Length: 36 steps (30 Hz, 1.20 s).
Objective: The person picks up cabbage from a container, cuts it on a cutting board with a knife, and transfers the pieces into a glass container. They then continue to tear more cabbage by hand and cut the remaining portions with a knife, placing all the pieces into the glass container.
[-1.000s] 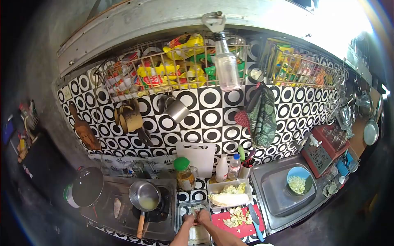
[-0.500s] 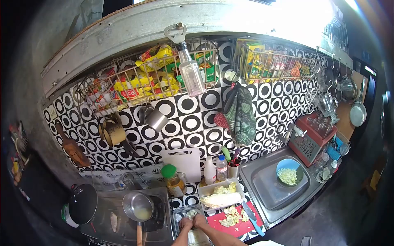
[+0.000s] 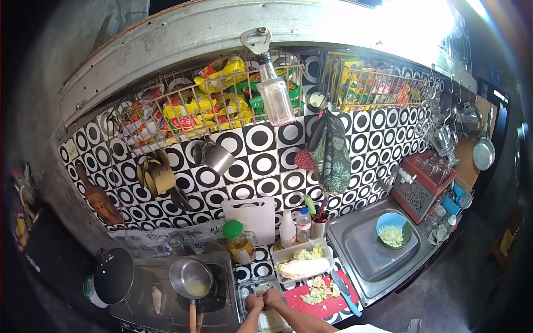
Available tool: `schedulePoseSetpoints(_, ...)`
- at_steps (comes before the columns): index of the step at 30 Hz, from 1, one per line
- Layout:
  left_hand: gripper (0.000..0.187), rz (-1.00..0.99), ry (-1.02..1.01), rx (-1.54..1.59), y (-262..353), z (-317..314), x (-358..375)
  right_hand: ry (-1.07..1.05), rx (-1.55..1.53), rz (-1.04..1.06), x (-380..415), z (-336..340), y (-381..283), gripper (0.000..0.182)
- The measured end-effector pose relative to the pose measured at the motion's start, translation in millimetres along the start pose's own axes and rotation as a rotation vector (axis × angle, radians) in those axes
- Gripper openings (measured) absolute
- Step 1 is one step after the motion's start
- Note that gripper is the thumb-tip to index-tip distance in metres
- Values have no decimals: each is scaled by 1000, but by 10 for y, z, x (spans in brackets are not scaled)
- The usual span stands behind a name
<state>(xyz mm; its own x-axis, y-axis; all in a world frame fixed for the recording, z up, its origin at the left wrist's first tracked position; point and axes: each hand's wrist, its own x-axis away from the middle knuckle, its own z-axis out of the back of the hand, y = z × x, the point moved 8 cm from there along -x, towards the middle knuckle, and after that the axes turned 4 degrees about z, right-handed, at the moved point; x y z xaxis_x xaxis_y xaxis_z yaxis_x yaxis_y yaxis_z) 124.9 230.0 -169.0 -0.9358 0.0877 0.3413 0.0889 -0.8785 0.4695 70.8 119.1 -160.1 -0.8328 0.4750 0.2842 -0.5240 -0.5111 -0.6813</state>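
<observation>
Side by side at the bottom centre, my left hand (image 3: 255,302) and my right hand (image 3: 273,298) are closed over a clear rectangular container (image 3: 242,291). A small pale lump (image 3: 262,288) shows at their fingertips; its kind is too small to tell. Right of my hands lies a red cutting board (image 3: 297,305) with cut leafy scraps (image 3: 319,291) on it. A knife with a light-blue handle (image 3: 351,304) rests along the board's right side. Just behind, a whitish tub (image 3: 279,257) holds a long pale cabbage (image 3: 302,269).
On the stove at left sit a saucepan (image 3: 190,272) and a black wok (image 3: 113,276). A green-lidded jar (image 3: 240,247) stands behind my hands, near a white bottle (image 3: 287,230). In the sink (image 3: 355,261) is a blue bowl (image 3: 408,230) of shredded vegetable. A glass bottle (image 3: 275,100) hangs overhead.
The whole view has shifted slightly, so things appear a little further right. My hands stay together over the clear container, with only slight finger movement.
</observation>
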Motion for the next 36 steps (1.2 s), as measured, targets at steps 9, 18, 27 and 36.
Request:
schedulePoseSetpoints(9, 56, 13, 84, -13, 54, 128, 79, 32, -43, -41, 116, 183, -85, 31)
schedulePoseSetpoints(18, 40, -24, -28, 51, 65, 198, 200, -63, 236, 139, -268, -163, -16, 34)
schedulePoseSetpoints(27, 43, 2, -9, 76, 96, 154, 169, -135, 134, 1, -39, 8, -32, 39)
schedulePoseSetpoints(36, 50, 33, -1, 45, 92, 217, 204, 43, 13, 8, 105, 209, -113, 35)
